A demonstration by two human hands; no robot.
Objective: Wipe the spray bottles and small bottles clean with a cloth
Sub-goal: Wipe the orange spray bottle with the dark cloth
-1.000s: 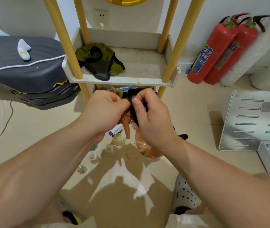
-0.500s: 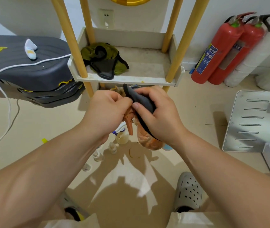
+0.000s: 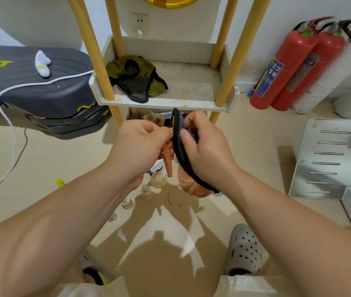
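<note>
1. Holding the translucent orange plastic spray bottle (image 3: 190, 183) in mid-air above the floor, your left hand (image 3: 140, 146) has its fingers curled round the sprayer head. Your right hand (image 3: 204, 151) clenches the dark grey cloth (image 3: 180, 151) against the bottle's neck, with the thumb pressing on top.
2. The bottle hangs by its head alone. If your left grip slackens while you rub, I judge it could drop onto the small clear glass bottles (image 3: 146, 191) standing on the floor beneath and knock them over.
3. The orange trigger points down between your hands. Squeezing it through the cloth could spray out any liquid left inside.
4. The cloth's long tail trails down the bottle's side past your right wrist. The far side is hidden, so you may leave a patch unwiped.
5. The surface is a smooth beige floor (image 3: 63, 159), with your shadow across it. A squat cream bottle with a white-and-blue top (image 3: 158, 179) stands just beside the small ones.
6. Ahead of you is a white shelf unit with yellow wooden posts (image 3: 164, 102), holding a crumpled olive-and-black rag (image 3: 136, 78).
7. Two red fire extinguishers (image 3: 281, 67) lean at the wall to the right, and a slotted silver metal plate (image 3: 330, 159) lies nearby.
8. Stacked dark grey cases (image 3: 42, 88) with a white cable (image 3: 14, 133) sit to the left, and a grey perforated clog (image 3: 244, 251) is close below you.
</note>
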